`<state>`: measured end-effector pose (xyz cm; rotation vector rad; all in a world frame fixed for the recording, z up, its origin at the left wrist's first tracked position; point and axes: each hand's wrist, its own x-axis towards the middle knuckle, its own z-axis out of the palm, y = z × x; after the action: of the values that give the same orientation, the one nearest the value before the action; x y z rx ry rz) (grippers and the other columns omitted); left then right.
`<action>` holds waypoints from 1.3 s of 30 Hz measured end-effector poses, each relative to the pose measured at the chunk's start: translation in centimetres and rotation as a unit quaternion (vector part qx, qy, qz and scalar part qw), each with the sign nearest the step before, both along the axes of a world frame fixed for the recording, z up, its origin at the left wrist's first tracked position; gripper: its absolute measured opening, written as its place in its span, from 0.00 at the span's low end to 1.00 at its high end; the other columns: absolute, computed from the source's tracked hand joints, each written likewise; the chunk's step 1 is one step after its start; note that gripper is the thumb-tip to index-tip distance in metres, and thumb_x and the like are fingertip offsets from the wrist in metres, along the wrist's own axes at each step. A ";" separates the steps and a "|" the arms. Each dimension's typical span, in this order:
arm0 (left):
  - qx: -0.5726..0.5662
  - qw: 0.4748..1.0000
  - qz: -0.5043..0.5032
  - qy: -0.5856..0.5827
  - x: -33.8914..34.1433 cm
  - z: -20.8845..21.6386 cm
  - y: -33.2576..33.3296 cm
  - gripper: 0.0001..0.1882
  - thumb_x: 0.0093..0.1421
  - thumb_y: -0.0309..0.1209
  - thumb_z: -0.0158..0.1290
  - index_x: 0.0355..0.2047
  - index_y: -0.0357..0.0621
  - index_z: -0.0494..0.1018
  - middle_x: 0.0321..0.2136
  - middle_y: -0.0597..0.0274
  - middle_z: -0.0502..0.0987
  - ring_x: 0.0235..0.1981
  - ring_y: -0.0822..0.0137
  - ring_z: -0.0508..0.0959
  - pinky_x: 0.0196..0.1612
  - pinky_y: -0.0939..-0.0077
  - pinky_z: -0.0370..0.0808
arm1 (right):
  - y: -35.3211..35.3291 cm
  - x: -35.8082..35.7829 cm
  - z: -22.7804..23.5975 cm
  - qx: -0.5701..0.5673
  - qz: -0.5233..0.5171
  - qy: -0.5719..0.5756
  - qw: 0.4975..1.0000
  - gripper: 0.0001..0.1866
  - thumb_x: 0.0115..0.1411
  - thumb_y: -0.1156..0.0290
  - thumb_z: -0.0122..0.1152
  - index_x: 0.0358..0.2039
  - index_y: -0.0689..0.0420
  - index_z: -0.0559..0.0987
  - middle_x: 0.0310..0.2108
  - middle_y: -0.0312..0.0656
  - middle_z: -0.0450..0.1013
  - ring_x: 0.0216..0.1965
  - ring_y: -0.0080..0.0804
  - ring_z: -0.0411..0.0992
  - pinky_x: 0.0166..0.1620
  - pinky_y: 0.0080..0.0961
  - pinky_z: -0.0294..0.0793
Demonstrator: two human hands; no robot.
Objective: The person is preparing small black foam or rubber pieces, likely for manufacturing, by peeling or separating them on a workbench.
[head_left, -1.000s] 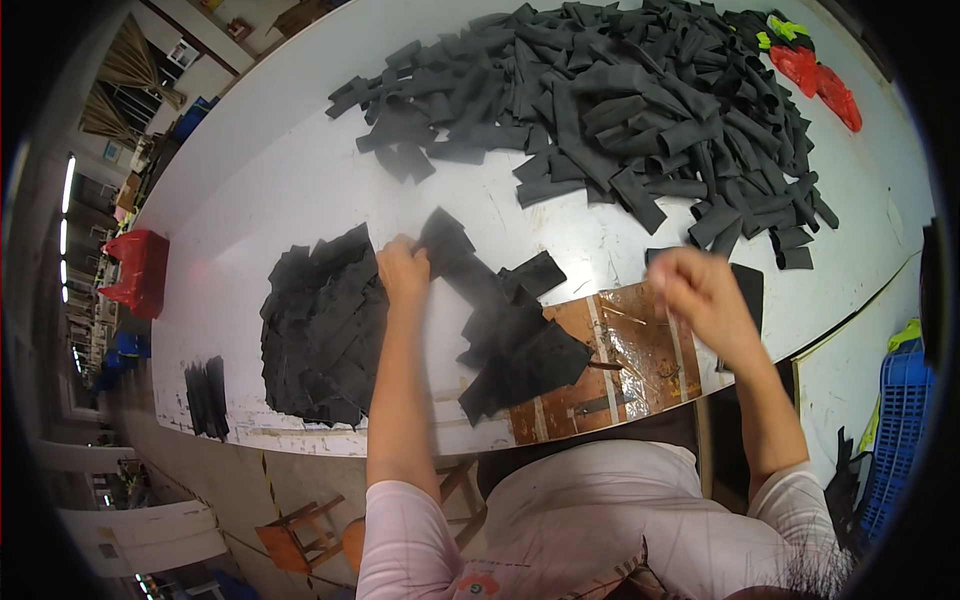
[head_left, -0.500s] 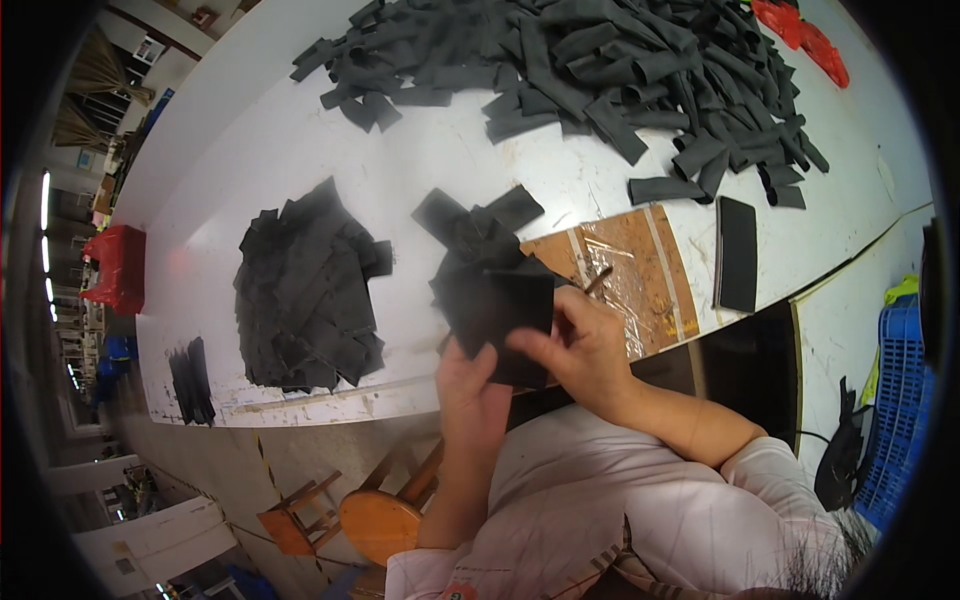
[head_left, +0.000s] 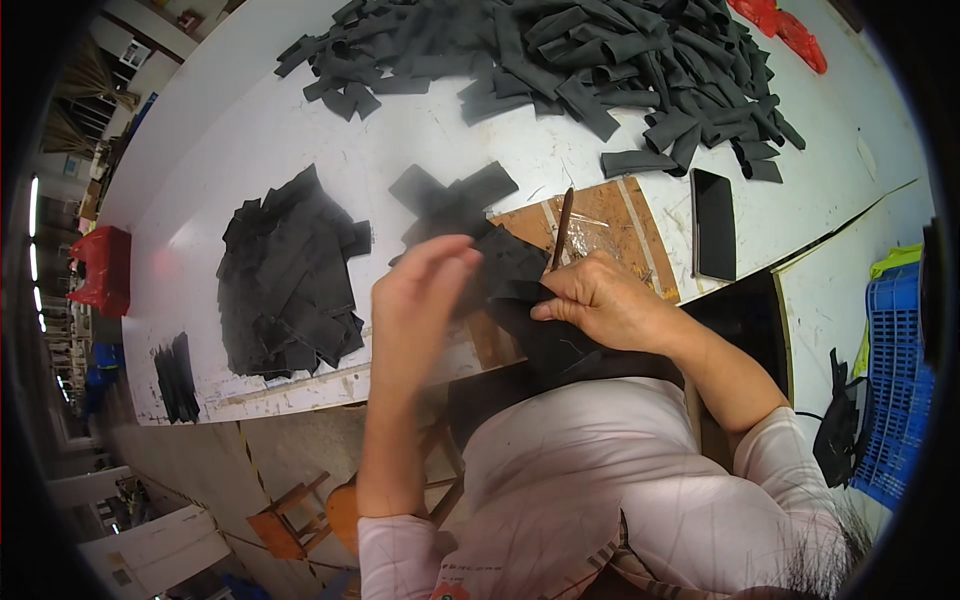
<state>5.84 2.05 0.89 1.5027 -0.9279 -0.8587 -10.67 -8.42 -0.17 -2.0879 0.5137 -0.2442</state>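
Note:
My right hand (head_left: 610, 305) is closed, pinching the edge of a black fabric piece (head_left: 515, 290) between thumb and fingers. A slim dark brown pointed tool (head_left: 565, 225) sticks up from the same hand; its exact kind is unclear. More black fabric (head_left: 555, 345) hangs at the table edge below that hand. My left hand (head_left: 415, 295), smeared by motion, is raised just left of the fabric with its fingers stretched and bent, apparently holding nothing. Beyond it lies a small heap of crossed black fabric pieces (head_left: 455, 195), partly hidden by this hand.
A stack of flat black pieces (head_left: 285, 285) lies to the left, with a narrow bundle (head_left: 177, 378) near the edge. Black fabric tubes (head_left: 600, 60) heap at the back. A brown cardboard sheet (head_left: 625, 225), phone (head_left: 713, 225) and blue crate (head_left: 893, 370) are on the right.
My left hand has let go of the fabric and moved up and left. The right hand keeps its grip, and the brown tool now points upward. The view has shifted slightly.

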 end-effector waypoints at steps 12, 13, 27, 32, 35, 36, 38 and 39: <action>0.037 0.974 -0.140 -0.175 -2.4 0.0 1.6 0.03 0.46 0.19 0.51 0.24 0.34 0.70 0.18 0.67 0.69 0.19 0.82 0.66 0.22 0.88 0.64 | 0.9 -0.5 0.6 -0.195 0.039 -0.049 0.979 0.13 0.44 0.73 0.59 0.31 0.64 0.73 0.20 0.50 0.68 0.27 0.47 0.66 0.30 0.33 0.64; 0.057 0.992 -0.054 -0.103 -3.1 -0.8 2.0 0.03 0.46 0.18 0.51 0.24 0.34 0.70 0.19 0.69 0.69 0.20 0.83 0.66 0.23 0.89 0.64 | 1.6 -0.6 0.7 -0.318 -0.095 -0.073 0.940 0.15 0.43 0.74 0.60 0.33 0.63 0.72 0.22 0.47 0.69 0.29 0.44 0.65 0.31 0.32 0.63; -0.119 0.944 0.222 -0.211 -7.9 -4.2 1.3 0.05 0.48 0.18 0.52 0.27 0.36 0.69 0.20 0.64 0.72 0.15 0.81 0.68 0.17 0.88 0.65 | 4.4 -0.1 -1.7 -0.159 -0.196 -0.171 0.952 0.04 0.42 0.84 0.54 0.22 0.64 0.72 0.19 0.45 0.65 0.18 0.35 0.66 0.21 0.24 0.64; -0.094 0.893 0.029 0.440 -6.0 -3.0 1.8 0.07 0.48 0.18 0.50 0.28 0.37 0.66 0.19 0.66 0.69 0.16 0.85 0.63 0.15 0.92 0.54 | 3.6 -0.9 -2.5 0.231 -0.193 -0.209 0.931 0.03 0.43 0.83 0.56 0.20 0.63 0.72 0.19 0.32 0.64 0.18 0.16 0.60 0.21 0.13 0.58; -0.055 0.897 -0.027 0.438 -5.8 -2.7 2.0 0.08 0.47 0.18 0.48 0.29 0.37 0.65 0.19 0.67 0.68 0.17 0.85 0.63 0.15 0.93 0.55 | 3.2 -1.5 -1.9 0.476 -0.168 -0.196 0.841 0.03 0.44 0.81 0.58 0.19 0.63 0.73 0.19 0.32 0.63 0.18 0.16 0.58 0.20 0.12 0.56; -0.077 0.935 0.022 0.346 -6.2 -3.5 1.7 0.10 0.47 0.16 0.48 0.31 0.38 0.65 0.20 0.67 0.69 0.17 0.85 0.64 0.16 0.92 0.57 | 3.0 -1.7 -2.6 0.534 -0.125 -0.197 0.812 0.05 0.46 0.77 0.59 0.21 0.62 0.72 0.19 0.33 0.63 0.18 0.16 0.58 0.20 0.11 0.55; -0.100 0.969 0.145 0.171 -7.1 -3.8 1.2 0.12 0.45 0.14 0.47 0.32 0.37 0.67 0.19 0.65 0.69 0.15 0.81 0.65 0.17 0.88 0.62 | 3.4 -1.2 -2.3 0.597 -0.111 -0.203 0.768 0.05 0.48 0.75 0.59 0.22 0.61 0.71 0.20 0.33 0.63 0.17 0.16 0.58 0.19 0.11 0.55; -0.100 0.969 0.149 0.170 -7.5 -3.7 0.9 0.12 0.45 0.14 0.47 0.32 0.37 0.67 0.19 0.65 0.69 0.15 0.81 0.65 0.17 0.88 0.62 | 3.6 -0.9 -2.2 0.657 -0.101 -0.208 0.718 0.06 0.49 0.72 0.58 0.23 0.60 0.71 0.20 0.33 0.64 0.16 0.16 0.58 0.19 0.10 0.55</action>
<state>-1.64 2.92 -2.81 1.2310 -0.5030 -0.7477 -11.58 -4.78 -2.41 -0.5340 0.4187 -0.3241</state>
